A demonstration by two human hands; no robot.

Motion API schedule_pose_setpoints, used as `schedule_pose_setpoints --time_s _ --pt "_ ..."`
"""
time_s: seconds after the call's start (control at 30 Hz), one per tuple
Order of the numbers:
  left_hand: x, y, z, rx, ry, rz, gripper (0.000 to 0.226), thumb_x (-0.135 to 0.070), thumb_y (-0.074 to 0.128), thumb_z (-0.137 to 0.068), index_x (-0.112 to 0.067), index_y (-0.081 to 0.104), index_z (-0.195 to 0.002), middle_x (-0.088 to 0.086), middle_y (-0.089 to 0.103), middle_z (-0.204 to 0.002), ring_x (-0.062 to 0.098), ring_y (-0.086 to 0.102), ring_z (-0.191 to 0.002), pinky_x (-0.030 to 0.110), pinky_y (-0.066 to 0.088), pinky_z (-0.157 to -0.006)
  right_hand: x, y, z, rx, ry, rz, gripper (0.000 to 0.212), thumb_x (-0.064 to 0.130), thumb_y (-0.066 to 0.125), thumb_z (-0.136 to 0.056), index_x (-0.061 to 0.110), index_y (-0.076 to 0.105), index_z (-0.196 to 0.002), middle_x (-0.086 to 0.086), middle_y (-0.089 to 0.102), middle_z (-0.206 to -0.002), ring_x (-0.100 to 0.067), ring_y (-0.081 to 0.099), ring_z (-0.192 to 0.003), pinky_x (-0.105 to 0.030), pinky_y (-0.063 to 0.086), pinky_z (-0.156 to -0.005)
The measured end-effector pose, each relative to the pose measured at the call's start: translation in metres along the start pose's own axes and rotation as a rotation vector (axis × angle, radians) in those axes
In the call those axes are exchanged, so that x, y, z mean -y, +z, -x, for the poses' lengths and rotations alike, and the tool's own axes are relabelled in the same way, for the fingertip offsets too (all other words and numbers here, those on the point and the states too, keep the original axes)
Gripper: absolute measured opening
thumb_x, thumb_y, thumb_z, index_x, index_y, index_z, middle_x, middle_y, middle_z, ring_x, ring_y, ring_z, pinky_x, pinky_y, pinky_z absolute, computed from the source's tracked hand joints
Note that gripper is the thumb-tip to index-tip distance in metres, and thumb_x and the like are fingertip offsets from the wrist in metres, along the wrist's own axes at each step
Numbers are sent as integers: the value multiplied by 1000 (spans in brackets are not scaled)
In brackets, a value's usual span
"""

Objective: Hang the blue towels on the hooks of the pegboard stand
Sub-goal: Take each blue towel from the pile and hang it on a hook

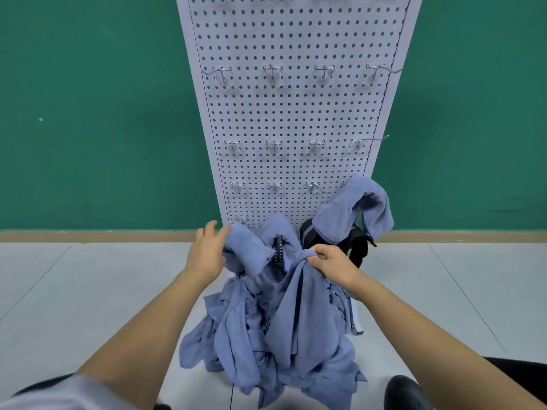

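Pinching a bunched blue towel point(302, 309) at lower centre, the right grip point(331, 261) is closed on it; a draped towel point(245, 255) low on the pegboard stand point(296, 113) is touched by the straight-fingered left grip point(207, 253).

No lettering, label, brand or number can be read: none on the pegboard stand point(296, 113) rising beyond your left hand point(207, 253) and right hand point(333, 261), none on the blue towels point(299, 335) heaped beneath them.
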State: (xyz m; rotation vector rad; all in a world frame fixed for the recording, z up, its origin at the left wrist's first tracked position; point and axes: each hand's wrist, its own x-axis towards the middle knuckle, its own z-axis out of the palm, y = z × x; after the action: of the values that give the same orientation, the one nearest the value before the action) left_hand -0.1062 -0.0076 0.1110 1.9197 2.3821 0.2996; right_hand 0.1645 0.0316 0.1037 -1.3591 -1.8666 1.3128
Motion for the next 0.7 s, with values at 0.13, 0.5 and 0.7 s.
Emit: schedule_pose_setpoints --time_s 0.13,0.5,0.7 --pt "-4 22 -23 27 185 -169 64 -3 56 -87 -25 36 -144 7 11 -157 30 20 -139 37 34 -104 -13 17 -17 33 16 -50 16 16 53 -96 12 61 -83 -11 49 -75 -20 42 -70 -30 34 -63" --pt "-36 53 -60 80 277 -478 52 -9 59 -85 -14 47 -135 9 39 -142 30 26 -137 37 24 -110 -28 22 -35 -18 30 -125 18 12 53 -95 -3 62 -91 -7 45 -72 -19 36 -69 -25 31 -59" --pt "-34 49 -48 310 374 -700 43 -18 54 -93 -18 50 -136 11 15 -159 29 3 -148 49 4 -119 -18 13 -24 -12 10 -138 17 14 54 -95 0 63 -91 -7 47 -73 -19 38 -70 -27 32 -61"
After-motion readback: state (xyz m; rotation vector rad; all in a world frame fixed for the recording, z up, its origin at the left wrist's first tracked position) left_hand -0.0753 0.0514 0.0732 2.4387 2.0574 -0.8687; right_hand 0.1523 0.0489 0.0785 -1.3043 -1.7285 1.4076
